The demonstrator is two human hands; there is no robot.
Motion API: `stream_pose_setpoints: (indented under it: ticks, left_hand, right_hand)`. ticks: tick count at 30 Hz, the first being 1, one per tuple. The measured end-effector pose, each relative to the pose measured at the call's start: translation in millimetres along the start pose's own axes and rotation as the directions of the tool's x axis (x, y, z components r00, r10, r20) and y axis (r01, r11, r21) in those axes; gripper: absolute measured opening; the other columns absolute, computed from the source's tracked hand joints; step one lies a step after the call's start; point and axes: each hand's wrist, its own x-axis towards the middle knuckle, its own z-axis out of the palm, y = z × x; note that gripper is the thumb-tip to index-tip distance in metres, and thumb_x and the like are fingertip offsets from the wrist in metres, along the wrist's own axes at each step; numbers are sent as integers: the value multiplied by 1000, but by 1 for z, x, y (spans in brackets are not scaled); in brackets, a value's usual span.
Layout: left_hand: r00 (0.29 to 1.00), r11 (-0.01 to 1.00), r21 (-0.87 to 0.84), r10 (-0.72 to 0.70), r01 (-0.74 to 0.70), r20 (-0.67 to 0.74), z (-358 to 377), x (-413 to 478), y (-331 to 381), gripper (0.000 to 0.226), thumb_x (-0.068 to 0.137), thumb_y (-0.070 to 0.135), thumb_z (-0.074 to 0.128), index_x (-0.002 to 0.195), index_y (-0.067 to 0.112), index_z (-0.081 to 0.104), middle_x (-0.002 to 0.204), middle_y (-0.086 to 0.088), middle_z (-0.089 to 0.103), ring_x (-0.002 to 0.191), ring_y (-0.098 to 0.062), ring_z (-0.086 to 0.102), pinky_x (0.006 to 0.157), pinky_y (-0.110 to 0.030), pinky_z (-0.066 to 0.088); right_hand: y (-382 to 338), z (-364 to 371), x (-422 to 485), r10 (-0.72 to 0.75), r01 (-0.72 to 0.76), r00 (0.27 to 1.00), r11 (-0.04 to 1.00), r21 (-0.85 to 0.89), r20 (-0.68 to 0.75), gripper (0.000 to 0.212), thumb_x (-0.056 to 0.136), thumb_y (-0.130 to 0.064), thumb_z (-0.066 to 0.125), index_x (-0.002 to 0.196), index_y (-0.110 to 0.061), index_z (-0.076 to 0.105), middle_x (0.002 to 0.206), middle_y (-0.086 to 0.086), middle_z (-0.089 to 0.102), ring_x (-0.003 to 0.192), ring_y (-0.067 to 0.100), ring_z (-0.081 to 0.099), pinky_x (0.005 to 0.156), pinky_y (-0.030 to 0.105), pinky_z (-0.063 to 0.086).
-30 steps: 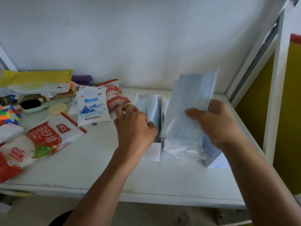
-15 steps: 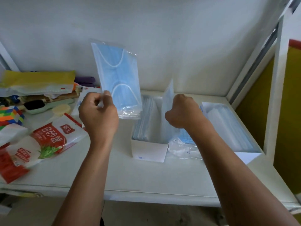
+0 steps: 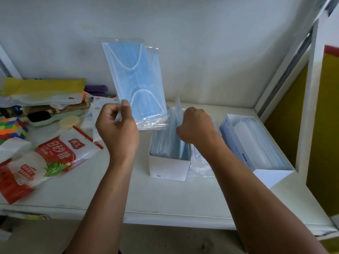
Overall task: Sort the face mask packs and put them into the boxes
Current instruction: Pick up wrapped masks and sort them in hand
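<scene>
Pinching a mask pack point(image 3: 135, 83) aloft, left hand point(image 3: 117, 129) clears the box point(image 3: 168, 167); right hand point(image 3: 197, 125) grips packs point(image 3: 165, 143) inside.

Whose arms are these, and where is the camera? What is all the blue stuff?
There is no machine here, just a person. The camera sits on their head and looks down, so you see their two arms as if they were your own. The left hand pinches a blue mask pack near its bottom corner and holds it up in front of the wall. The right hand grips a second pack, edge-on, at the middle box, which stands on the white table and is full of packs. Another open box with masks stands further right. On the left lie other things, such as a red and white bag and a colourful puzzle cube.
</scene>
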Motion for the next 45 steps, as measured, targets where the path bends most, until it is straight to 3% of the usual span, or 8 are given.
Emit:
stream_pose_setpoints:
  ticks: [18,25,27,30,33,36,40,45]
  left_hand:
    - [1000,1000,-9,-7,7,5,3,-3,-7,23,97,21,60,81,5,56,70,8,53,60,3,55,55,-7,42]
    - [997,996,-68,-49,54,64,4,-3,-12,30,96,21,61,67,20,51,64,10,51,60,-1,48,60,-17,42]
    - [991,993,-105,-48,61,125,7,-10,-10,32,96,19,61,66,20,48,59,15,47,55,1,43,55,-13,37]
    - [967,990,-129,-14,49,256,14,-29,-8,30,94,19,61,68,12,48,59,13,42,55,0,35,56,-17,33]
    - [923,993,-116,10,38,384,25,-61,-3,29,95,16,63,70,13,48,58,13,40,56,0,34,55,-16,33]
    - [888,992,-113,5,53,460,32,-90,0,27,88,29,66,72,13,51,62,8,45,59,-2,38,57,-17,35]
    - [741,913,-131,-223,387,633,37,-104,4,32,69,32,80,90,14,64,78,3,70,74,-13,65,72,-29,53]
    - [247,499,-51,-335,865,909,33,-116,18,49,85,16,65,133,9,57,123,-18,68,111,-35,67,85,-46,57]
  right_hand:
    - [-7,0,30,121,-119,984,993,-22,134,22,73,-11,68,62,-13,48,64,3,50,74,27,57,65,27,42]
    - [10,13,22,63,-35,985,984,174,-160,40,88,-43,60,70,-8,51,64,6,50,69,31,51,64,32,40]
    - [20,10,11,130,22,968,807,590,-215,48,95,-47,51,70,-6,58,63,11,61,65,29,61,62,36,49]
    - [44,-5,-15,107,-51,994,216,975,28,50,91,-57,57,99,-8,67,84,7,71,74,18,68,67,32,52]
    - [68,-9,-34,-37,-1,999,229,973,9,74,65,-57,83,115,-6,65,110,13,73,101,34,71,83,51,58]
    - [84,-9,-49,46,72,995,228,971,-84,63,64,-27,91,115,-4,63,110,16,74,102,40,70,90,63,53]
    - [106,-12,-65,120,63,990,93,994,-74,56,56,-18,87,107,-5,66,102,17,76,93,38,73,86,58,56]
    - [114,-11,-73,103,99,989,55,994,-104,36,69,-13,77,104,-2,70,99,21,75,90,40,73,81,54,58]
